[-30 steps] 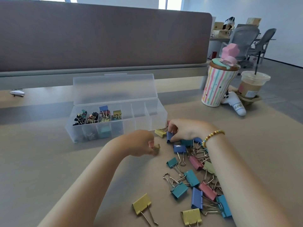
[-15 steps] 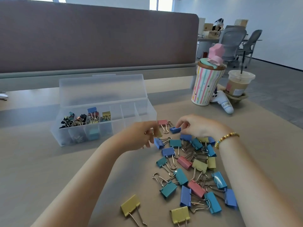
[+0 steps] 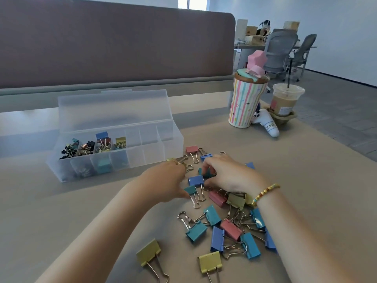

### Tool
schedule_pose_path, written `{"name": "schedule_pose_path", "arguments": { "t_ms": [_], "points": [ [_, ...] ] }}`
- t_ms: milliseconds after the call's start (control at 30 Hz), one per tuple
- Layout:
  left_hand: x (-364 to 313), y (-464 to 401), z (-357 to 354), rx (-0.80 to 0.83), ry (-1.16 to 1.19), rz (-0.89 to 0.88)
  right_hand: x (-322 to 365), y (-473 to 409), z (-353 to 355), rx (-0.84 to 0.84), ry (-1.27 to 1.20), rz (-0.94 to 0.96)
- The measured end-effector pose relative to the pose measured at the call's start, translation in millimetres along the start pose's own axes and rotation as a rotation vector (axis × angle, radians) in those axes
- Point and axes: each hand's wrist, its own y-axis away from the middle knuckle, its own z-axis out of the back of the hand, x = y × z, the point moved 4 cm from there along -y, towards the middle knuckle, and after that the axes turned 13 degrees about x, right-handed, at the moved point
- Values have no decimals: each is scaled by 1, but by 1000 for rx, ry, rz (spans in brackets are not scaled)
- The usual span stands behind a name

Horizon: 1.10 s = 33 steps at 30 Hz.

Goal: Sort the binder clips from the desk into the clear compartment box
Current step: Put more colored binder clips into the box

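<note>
A clear compartment box [image 3: 155, 158] stands open on the desk, its lid upright. Its left compartments hold black, blue, teal and yellow binder clips [image 3: 95, 145]. A pile of coloured binder clips [image 3: 222, 227] lies in front of me. My left hand [image 3: 163, 180] is curled at the pile's far left, with a small yellow clip [image 3: 173, 160] and wire handles showing at its fingertips. Its thumb touches a teal clip [image 3: 190, 189]. My right hand [image 3: 230, 176] pinches a teal clip [image 3: 206, 173] at the pile's far end. A pink clip [image 3: 191, 149] lies near the box.
A striped tumbler [image 3: 245, 103] with a pink topper, an iced drink cup [image 3: 286, 99] in a cardboard holder and a small white toy [image 3: 268, 124] stand at the back right. A brown partition [image 3: 114, 43] closes off the desk's far side. Office chairs are beyond.
My right hand left the blue clip at the pile's far edge and closed on a teal one nearer me. My left hand lowered its thumb onto a teal clip.
</note>
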Motion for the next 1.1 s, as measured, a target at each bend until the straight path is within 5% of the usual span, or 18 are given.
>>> {"name": "schedule_pose_path", "arguments": {
  "t_ms": [233,433,767,933,1100],
  "points": [
    [9,3,10,-86,39,27,-21,5,16,-166,-46,-69],
    [-8,4,5,-77,-128,250,-48,12,15,-23,-78,-158],
    [-7,-2,-3,-87,-193,253,-54,16,17,-22,-135,-148],
    [-6,-1,-1,-74,-164,215,-34,12,17,-122,-173,-41],
    [13,10,21,-136,120,102,8,6,9,-110,-292,231]
  ]
}}
